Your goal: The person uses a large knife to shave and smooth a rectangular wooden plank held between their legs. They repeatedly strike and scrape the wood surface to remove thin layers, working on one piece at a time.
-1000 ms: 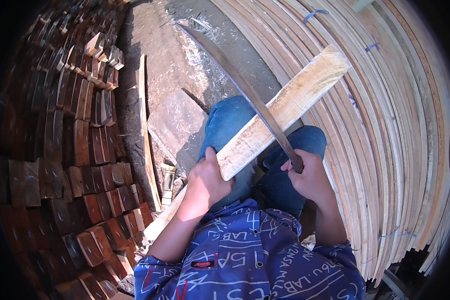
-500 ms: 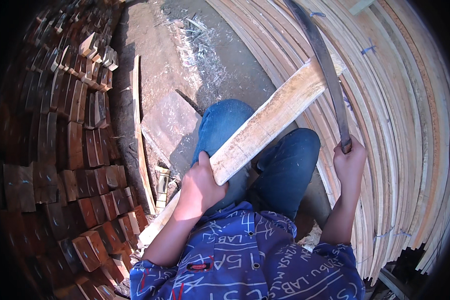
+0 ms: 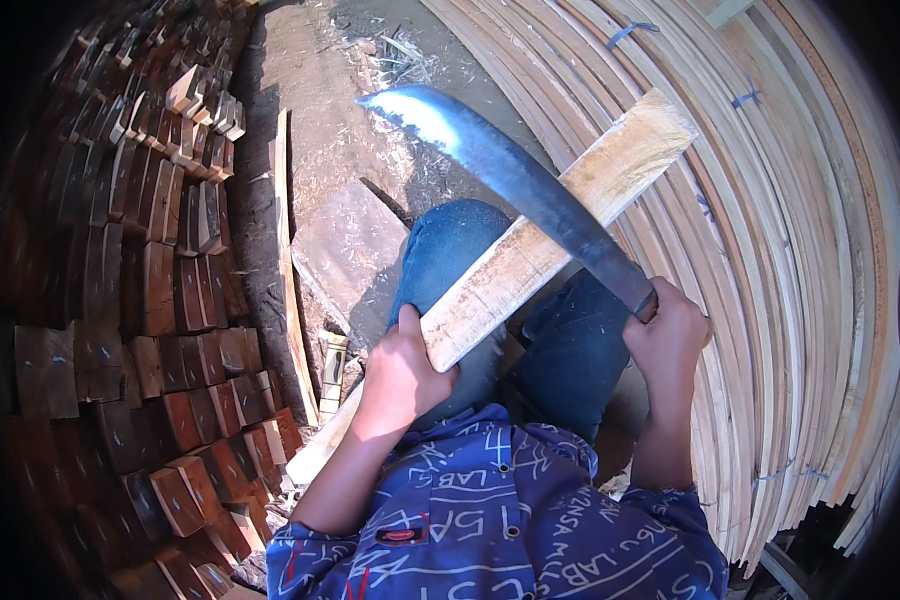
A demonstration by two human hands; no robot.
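Note:
My left hand [image 3: 407, 372] is closed around the near end of a pale wooden board [image 3: 500, 285], thumb on its top face. The board slants up and to the right, passing over my knees toward the long strips. In my right hand [image 3: 667, 332] is the handle of a machete [image 3: 530, 180] with a broad curved blade. Its blade crosses above the board and points to the upper left, bright glare near the tip. Whether the edge touches the board I cannot tell.
Stacked short wooden blocks [image 3: 185, 400] fill the left side. Long bundled wooden strips [image 3: 770, 270] with blue ties curve along the right. A flat slab [image 3: 345, 245] and a thin strip [image 3: 286, 270] lie on the ground ahead, among shavings [image 3: 400, 60].
My right hand has come down and left, and the machete has swung leftward from upright to lie across the board's middle. My left hand and the board stay nearly in place.

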